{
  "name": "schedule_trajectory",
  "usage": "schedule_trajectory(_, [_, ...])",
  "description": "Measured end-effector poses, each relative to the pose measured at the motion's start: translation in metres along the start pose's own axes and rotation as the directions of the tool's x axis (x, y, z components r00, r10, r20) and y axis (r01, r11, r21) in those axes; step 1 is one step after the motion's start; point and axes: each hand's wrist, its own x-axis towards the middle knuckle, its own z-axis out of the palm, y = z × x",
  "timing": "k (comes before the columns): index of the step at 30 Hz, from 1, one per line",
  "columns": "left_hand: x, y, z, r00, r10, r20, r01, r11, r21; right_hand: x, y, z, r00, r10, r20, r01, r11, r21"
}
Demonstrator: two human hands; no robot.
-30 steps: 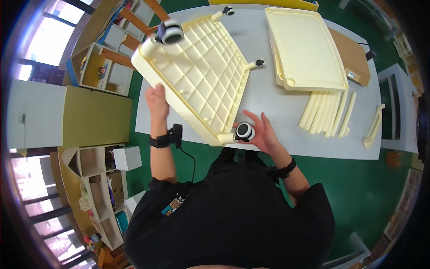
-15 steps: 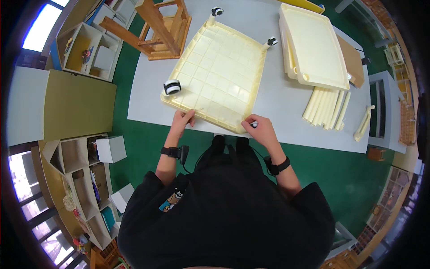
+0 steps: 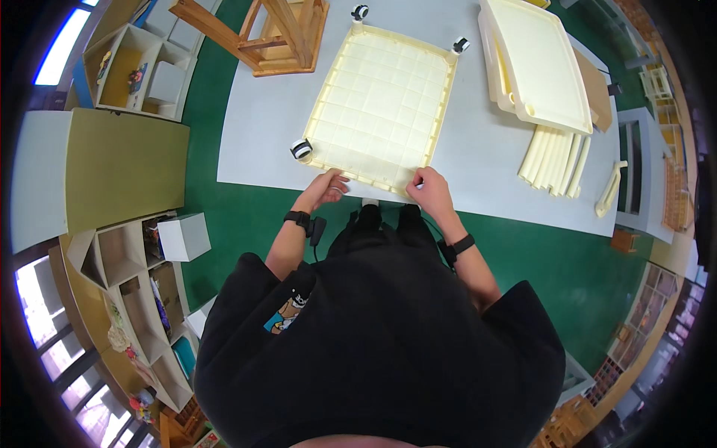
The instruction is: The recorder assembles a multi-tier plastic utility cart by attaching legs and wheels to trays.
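A cream plastic tray [image 3: 377,104] lies underside up on the table, its ribbed grid showing. Black-and-white caster wheels stand at its far left [image 3: 360,13], far right [image 3: 460,45] and near left [image 3: 301,150] corners. My left hand [image 3: 327,190] is at the near rim, right of the near left wheel, thumb against the edge and fingers curled below. At the near right corner, my right hand [image 3: 433,193] is closed in a pinch. A dark bit of a caster shows by its fingers; the rest is hidden by the hand.
More cream trays [image 3: 541,67] are stacked at the right, with several cream tubes [image 3: 553,160] beside them. An upturned wooden stool [image 3: 287,45] stands at the far left of the table [image 3: 258,142]. A cream forked part [image 3: 611,190] lies near the right edge.
The tray and table sit higher and a little further right in view. My right hand has turned over the near right corner, covering the caster seen there before. My left hand has loosened slightly.
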Motion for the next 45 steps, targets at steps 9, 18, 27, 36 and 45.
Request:
schedule_trajectory(9, [-0.023,0.04,0.087,0.799,0.514,0.311,-0.482,0.238,0.843,-0.022,-0.001,0.006,0.996,0.059,-0.068,-0.066,0.991,-0.118])
schedule_trajectory(18, [0.044,0.017,0.122,0.565,0.434,0.702,-0.569,-0.41,0.712,-0.017,0.007,0.012,1.0,0.015,-0.01,-0.016,0.994,-0.105])
schedule_trajectory(27, [0.047,0.016,0.133,0.537,0.482,0.692,-0.559,-0.411,0.72,-0.014,0.01,-0.005,0.999,-0.044,0.013,0.045,0.996,-0.081])
schedule_trajectory(36, [0.044,0.014,0.133,0.588,0.428,0.686,-0.557,-0.401,0.728,0.009,0.024,-0.03,0.835,-0.335,0.436,0.395,0.917,-0.053])
schedule_trajectory(45, [0.047,0.002,0.138,0.532,0.526,0.664,-0.585,-0.338,0.737,-0.005,0.028,-0.024,0.928,-0.118,0.352,0.171,0.978,-0.123])
